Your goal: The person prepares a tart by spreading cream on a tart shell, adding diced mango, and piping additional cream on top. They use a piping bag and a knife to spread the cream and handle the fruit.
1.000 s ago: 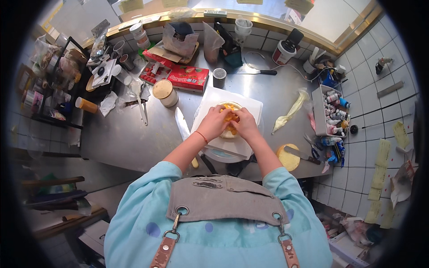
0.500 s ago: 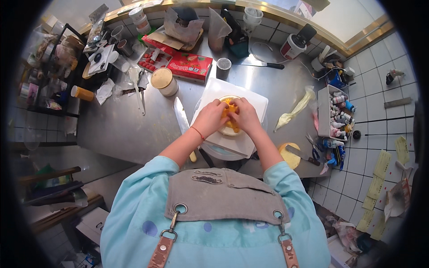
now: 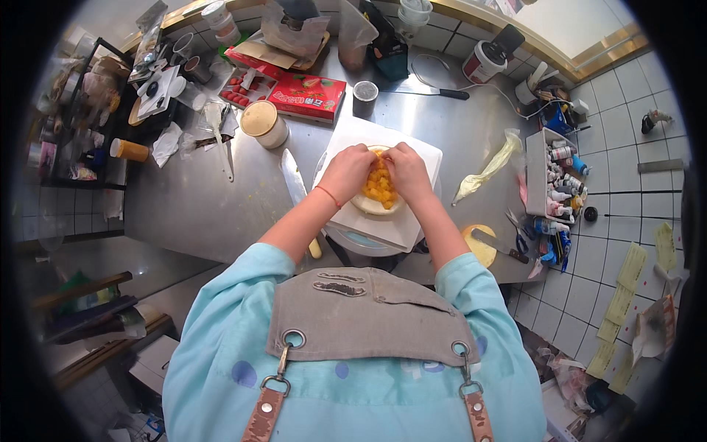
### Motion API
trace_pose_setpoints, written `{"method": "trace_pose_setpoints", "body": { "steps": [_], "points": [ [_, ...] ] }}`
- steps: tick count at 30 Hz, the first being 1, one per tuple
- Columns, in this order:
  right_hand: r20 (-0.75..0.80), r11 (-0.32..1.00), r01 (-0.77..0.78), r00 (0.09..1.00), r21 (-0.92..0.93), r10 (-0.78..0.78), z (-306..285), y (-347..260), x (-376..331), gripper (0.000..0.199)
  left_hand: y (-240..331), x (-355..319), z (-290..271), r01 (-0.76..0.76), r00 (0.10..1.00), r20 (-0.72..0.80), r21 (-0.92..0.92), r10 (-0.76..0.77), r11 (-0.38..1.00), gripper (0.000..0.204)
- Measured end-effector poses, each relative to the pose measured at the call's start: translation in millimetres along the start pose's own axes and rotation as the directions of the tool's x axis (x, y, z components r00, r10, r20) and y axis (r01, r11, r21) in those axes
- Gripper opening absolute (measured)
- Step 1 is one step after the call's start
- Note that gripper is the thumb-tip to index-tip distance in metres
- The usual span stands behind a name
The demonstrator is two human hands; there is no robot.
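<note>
A round pale cake layer [image 3: 375,208] lies on a white square board [image 3: 414,163], which rests on a round turntable [image 3: 361,245]. Yellow-orange fruit chunks [image 3: 379,184], mango-like, are heaped over its top. My left hand [image 3: 348,174] bends over the cake's far left side, its fingers drawn together at the fruit. From the right, my right hand [image 3: 409,171] reaches the same far part, fingers curled and pressed together. Both sets of fingertips nearly meet, and the backs of the hands hide whatever they pinch.
A long knife [image 3: 296,180] lies left of the board. Right of it are a piping bag [image 3: 490,168], a yellow round cake layer [image 3: 482,247] with a knife [image 3: 501,245], and a bottle bin [image 3: 541,177]. Behind stand a dark-filled cup [image 3: 364,99], lidded tub [image 3: 264,125] and red strawberry box [image 3: 305,97].
Both hands have shifted from the middle of the cake to its far edge, uncovering more of the fruit. My head view has tilted slightly, so the bench appears a little higher.
</note>
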State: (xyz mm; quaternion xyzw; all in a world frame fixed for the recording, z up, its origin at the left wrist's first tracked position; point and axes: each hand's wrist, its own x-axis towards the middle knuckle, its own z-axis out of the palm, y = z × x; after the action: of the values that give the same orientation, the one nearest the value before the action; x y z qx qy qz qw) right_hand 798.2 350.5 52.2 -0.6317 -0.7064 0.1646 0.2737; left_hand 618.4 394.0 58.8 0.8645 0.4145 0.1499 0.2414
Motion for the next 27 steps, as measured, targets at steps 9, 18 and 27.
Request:
{"method": "trace_pose_setpoints", "body": {
  "steps": [9, 18, 27],
  "points": [
    [0.127, 0.975, 0.219, 0.969, -0.040, -0.213, -16, -27, -74, 0.035, 9, -70, -8, -0.224, 0.973, 0.019, -0.148, 0.229, 0.963, 0.032],
    [0.110, 0.959, 0.282, 0.953, 0.030, -0.284, -4, -41, -79, 0.031, -2, -67, -16, -0.106, 0.981, -0.178, -0.126, 0.083, 0.986, 0.015],
    [-0.097, 0.957, 0.274, 0.954, -0.093, -0.283, -7, -37, -54, 0.023, 9, -61, -16, -0.034, 0.999, -0.032, 0.012, 0.034, 0.999, 0.015]
  ]
}}
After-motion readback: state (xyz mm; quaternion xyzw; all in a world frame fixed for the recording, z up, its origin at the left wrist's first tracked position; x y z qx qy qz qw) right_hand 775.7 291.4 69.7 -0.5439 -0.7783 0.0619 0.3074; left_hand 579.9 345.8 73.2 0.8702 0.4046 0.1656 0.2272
